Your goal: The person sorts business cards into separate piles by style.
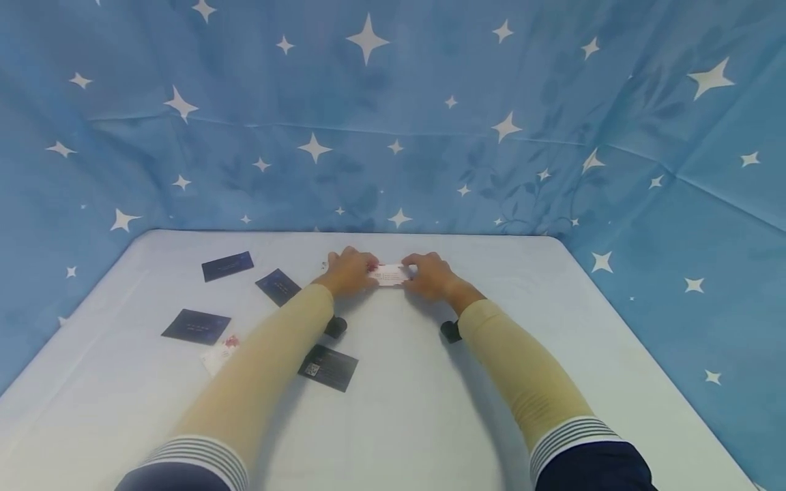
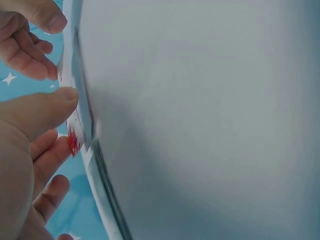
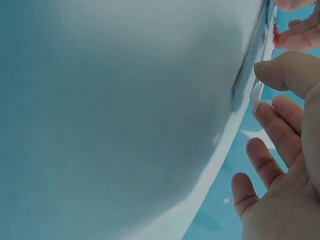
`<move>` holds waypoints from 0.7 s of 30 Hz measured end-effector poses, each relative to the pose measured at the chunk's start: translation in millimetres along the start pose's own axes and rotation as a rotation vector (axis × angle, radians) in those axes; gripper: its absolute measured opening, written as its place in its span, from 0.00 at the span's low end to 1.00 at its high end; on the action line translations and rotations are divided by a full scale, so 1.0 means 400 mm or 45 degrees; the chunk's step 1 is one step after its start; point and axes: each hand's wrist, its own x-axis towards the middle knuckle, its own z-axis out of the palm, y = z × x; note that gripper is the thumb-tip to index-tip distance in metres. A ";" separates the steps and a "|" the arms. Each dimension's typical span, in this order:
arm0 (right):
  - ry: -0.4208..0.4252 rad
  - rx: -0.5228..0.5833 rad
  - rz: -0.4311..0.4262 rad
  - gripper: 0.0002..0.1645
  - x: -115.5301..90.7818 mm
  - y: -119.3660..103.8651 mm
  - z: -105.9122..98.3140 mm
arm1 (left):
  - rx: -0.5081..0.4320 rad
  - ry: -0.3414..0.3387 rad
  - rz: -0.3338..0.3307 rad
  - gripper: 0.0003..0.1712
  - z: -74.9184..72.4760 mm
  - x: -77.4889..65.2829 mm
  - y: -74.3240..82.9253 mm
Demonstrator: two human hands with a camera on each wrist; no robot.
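The left hand (image 1: 348, 271) and the right hand (image 1: 432, 276) face each other, near but apart, fingertips turned inward. The left thumb (image 2: 55, 104) closes in a pinch toward its fingertips, the remaining fingers loosely bent. The right thumb (image 3: 285, 72) pinches likewise, the other fingers slightly curled and parted. The sleeved left forearm (image 1: 258, 368) slants back and outward from the left hand; the sleeved right forearm (image 1: 522, 368) slants back and outward from the right.
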 end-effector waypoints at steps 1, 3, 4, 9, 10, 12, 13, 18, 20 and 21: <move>-0.001 -0.010 0.004 0.30 0.002 0.003 0.001 | -0.011 0.005 -0.009 0.25 0.005 0.003 0.002; -0.002 -0.020 0.008 0.29 0.004 0.009 0.003 | -0.025 0.019 -0.031 0.24 0.015 0.008 0.004; -0.001 -0.022 0.007 0.28 0.005 0.012 0.003 | -0.031 0.024 -0.040 0.24 0.019 0.011 0.005; -0.006 -0.003 0.002 0.29 0.011 0.025 0.006 | -0.010 0.012 -0.073 0.29 0.025 0.015 0.009; -0.001 -0.002 0.002 0.29 0.011 0.027 0.006 | -0.002 0.002 -0.078 0.30 0.022 0.013 0.010; 0.005 -0.008 -0.007 0.30 0.012 0.033 0.007 | -0.001 -0.015 -0.093 0.31 0.014 0.009 0.015; 0.009 -0.003 -0.009 0.30 0.012 0.035 0.007 | -0.003 -0.026 -0.100 0.31 0.010 0.006 0.018; -0.004 0.057 0.012 0.30 0.011 0.036 0.011 | -0.017 -0.062 -0.134 0.29 0.003 0.000 0.022; -0.001 0.086 0.025 0.30 0.010 0.032 0.015 | -0.019 -0.070 -0.140 0.28 0.006 0.001 0.021; 0.000 0.100 0.030 0.29 0.010 0.031 0.017 | -0.022 -0.072 -0.142 0.28 0.007 0.002 0.021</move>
